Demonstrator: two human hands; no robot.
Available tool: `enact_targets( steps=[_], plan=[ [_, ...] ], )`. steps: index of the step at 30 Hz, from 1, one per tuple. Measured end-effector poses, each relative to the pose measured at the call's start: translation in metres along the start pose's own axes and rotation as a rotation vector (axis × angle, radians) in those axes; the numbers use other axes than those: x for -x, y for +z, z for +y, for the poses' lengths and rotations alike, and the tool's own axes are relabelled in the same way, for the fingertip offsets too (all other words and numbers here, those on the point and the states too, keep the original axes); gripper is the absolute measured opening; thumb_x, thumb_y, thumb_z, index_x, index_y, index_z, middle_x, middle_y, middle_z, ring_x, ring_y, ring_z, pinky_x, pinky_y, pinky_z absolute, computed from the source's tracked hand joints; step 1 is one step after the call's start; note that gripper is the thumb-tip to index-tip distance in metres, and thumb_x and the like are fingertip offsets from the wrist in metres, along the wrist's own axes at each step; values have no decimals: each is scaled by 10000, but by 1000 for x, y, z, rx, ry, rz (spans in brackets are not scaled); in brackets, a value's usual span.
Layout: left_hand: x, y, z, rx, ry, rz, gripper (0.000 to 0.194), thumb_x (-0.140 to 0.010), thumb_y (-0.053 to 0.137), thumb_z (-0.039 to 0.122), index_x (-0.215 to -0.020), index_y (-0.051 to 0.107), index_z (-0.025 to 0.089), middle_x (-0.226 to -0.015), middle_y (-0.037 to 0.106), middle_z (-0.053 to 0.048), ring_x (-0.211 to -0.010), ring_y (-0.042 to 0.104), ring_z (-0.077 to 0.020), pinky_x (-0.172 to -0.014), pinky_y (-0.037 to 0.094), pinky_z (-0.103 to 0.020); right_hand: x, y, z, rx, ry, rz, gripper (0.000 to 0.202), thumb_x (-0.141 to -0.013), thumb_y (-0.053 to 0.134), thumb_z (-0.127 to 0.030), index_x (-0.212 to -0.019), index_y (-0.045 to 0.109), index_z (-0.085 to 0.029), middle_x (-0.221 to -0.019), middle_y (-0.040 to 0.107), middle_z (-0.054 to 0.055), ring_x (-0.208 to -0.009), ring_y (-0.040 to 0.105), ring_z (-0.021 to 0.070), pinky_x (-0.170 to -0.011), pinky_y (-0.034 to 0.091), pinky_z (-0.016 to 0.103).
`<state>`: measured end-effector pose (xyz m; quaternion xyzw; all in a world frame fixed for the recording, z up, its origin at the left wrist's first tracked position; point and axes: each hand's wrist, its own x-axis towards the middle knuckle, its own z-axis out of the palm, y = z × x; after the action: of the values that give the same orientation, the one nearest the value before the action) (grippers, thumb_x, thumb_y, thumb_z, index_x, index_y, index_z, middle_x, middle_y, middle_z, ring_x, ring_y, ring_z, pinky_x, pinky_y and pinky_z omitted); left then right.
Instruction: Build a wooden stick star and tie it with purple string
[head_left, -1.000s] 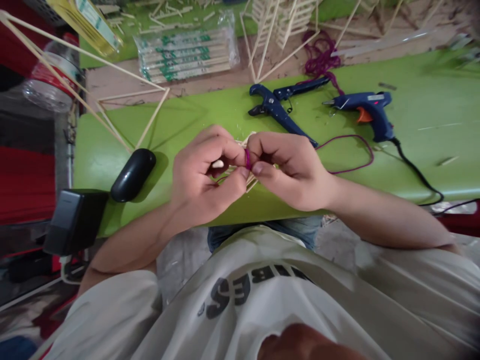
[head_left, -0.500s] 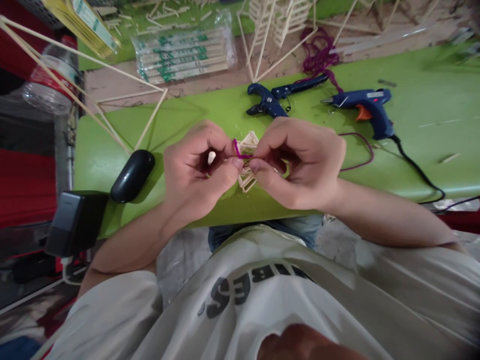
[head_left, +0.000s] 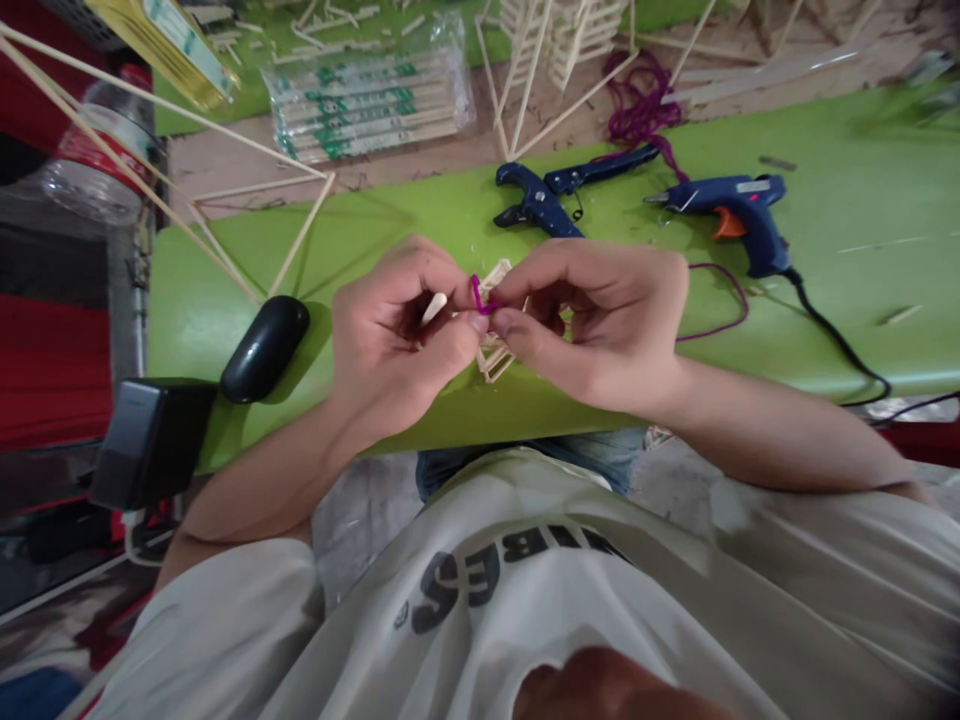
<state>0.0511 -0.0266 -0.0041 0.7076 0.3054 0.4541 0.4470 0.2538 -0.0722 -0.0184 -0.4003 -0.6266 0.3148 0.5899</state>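
Observation:
Between my fingertips a purple string (head_left: 484,300) makes a small bend. My left hand (head_left: 409,345) pinches it between thumb and forefinger; the tip of a pale wooden stick (head_left: 434,306) shows inside that hand's curl. My right hand (head_left: 600,320) is closed in a pinch on the string from the other side, the two hands almost touching. Under the fingers, a small frame of thin wooden sticks (head_left: 495,362) is partly hidden. More purple string (head_left: 724,325) loops over the green tabletop (head_left: 405,215) right of my right hand.
Beyond my hands lie blue cutters (head_left: 541,200) and a blue glue gun (head_left: 739,210) with a black cord. Wrapped sticks (head_left: 367,108), a purple string bundle (head_left: 641,95) and stick frames (head_left: 514,150) stand behind. A black oval case (head_left: 265,350) and black box (head_left: 154,440) sit left.
My right fingertips have shifted slightly left toward my left hand, and the string's bend between them is tighter. Slightly more of the stick tip shows in my left hand.

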Motion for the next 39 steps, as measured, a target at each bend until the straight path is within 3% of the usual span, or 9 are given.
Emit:
enact_targets(
  steps=[5, 8, 16, 22, 27, 33, 37, 39],
  plan=[
    [-2, 1, -2, -23, 80, 25, 236, -939, 974, 433, -881, 791, 295, -836, 656, -23, -626, 451, -132, -512, 333, -374, -2, 0, -4, -56, -54, 2, 73, -936, 868, -227, -901, 804, -235, -746, 735, -14, -564, 544, 107, -482, 399, 297],
    [-1, 1, -5, -63, 142, 34, 202, -916, 976, 381, -887, 798, 289, -847, 671, -23, -632, 460, -125, -512, 310, -364, -2, -1, -8, -40, 1, -19, 126, -908, 840, -206, -849, 737, -246, -721, 694, -20, -563, 510, 112, -480, 359, 312],
    [3, -4, 0, -137, 171, -59, 211, -936, 951, 362, -892, 780, 245, -911, 669, -21, -602, 411, -67, -505, 313, -345, -7, -11, -14, -74, 93, -260, 271, -751, 714, -21, -794, 556, -238, -689, 469, -66, -577, 310, 84, -503, 279, 326],
    [-4, 17, 17, -1, 12, -186, 328, -1097, 830, 557, -976, 749, 262, -789, 652, -28, -842, 719, -190, -674, 533, -363, -12, -17, -19, -67, 221, -406, 248, -773, 631, -28, -764, 500, -238, -678, 417, -59, -627, 295, 101, -561, 234, 342],
    [-6, 32, 31, 15, 9, -211, 286, -1088, 837, 533, -989, 748, 280, -791, 679, -34, -904, 766, -222, -693, 560, -383, -13, -17, -23, -101, 299, -407, 159, -866, 710, -102, -850, 615, -228, -715, 531, -41, -623, 398, 109, -541, 280, 335],
    [-2, 6, 11, -76, 84, -142, 243, -1074, 829, 445, -928, 731, 278, -834, 689, -35, -731, 636, -162, -580, 465, -359, -11, -14, -24, -136, 305, -356, 200, -919, 748, -101, -838, 613, -224, -708, 567, -36, -610, 404, 96, -534, 284, 328],
    [-1, -2, -7, -138, 294, -71, 190, -933, 871, 301, -865, 704, 244, -850, 628, -7, -562, 403, -63, -449, 299, -316, -13, -14, -23, -184, 323, -385, 238, -866, 736, -56, -796, 586, -227, -693, 535, -43, -616, 381, 94, -536, 248, 326],
    [-2, 0, -11, -151, 365, -70, 176, -908, 847, 275, -855, 684, 233, -826, 594, -1, -555, 389, -54, -444, 279, -296, -14, -14, -22, -184, 337, -416, 266, -824, 721, -23, -772, 562, -229, -687, 517, -43, -630, 366, 97, -539, 234, 325]
  ],
)
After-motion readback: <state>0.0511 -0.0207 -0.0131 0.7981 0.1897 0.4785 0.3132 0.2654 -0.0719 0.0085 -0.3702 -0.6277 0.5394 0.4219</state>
